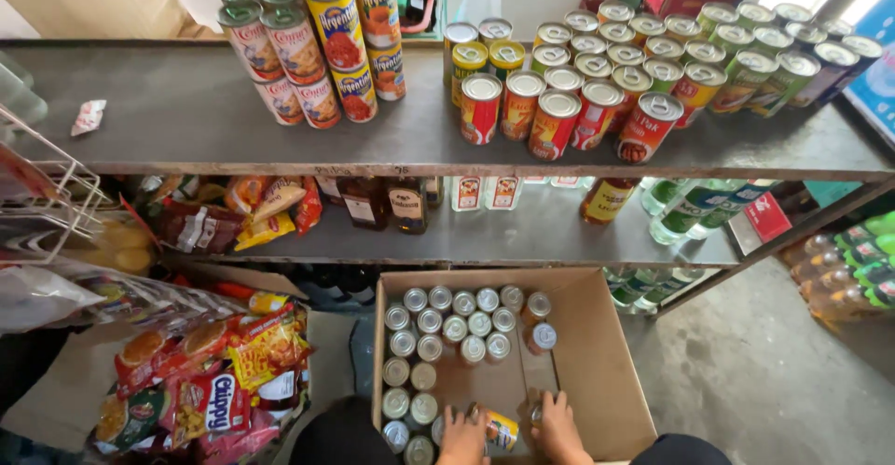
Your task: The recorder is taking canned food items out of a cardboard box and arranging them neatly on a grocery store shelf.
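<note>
Head view looking down into cardboard box (606, 372) on floor. Left hand (463, 435) gripping a yellow-and-red can (499, 429) lying on its side on the box's bare bottom, near the front edge; fingers curling over the can's end. Right hand (559, 425) just beside, reaching for a small can (535, 415) at its fingertips; fingers bent down around it, firm grasp or only touching, cannot tell. Both hands sitting low in the frame, wrists partly cut off. Upright silver-topped cans (438, 325) filling the box's left side and back row, tops facing up; two brownish cans (538, 323) standing apart at the back right. Snack packets (210, 386) piling up left of the box. Middle shelf (522, 236) above holding bottles and packets. Top shelf (186, 111) carrying a stacked group of cans (312, 41) at centre-left and rows of red and green cans (643, 64) spreading to the right.
</note>
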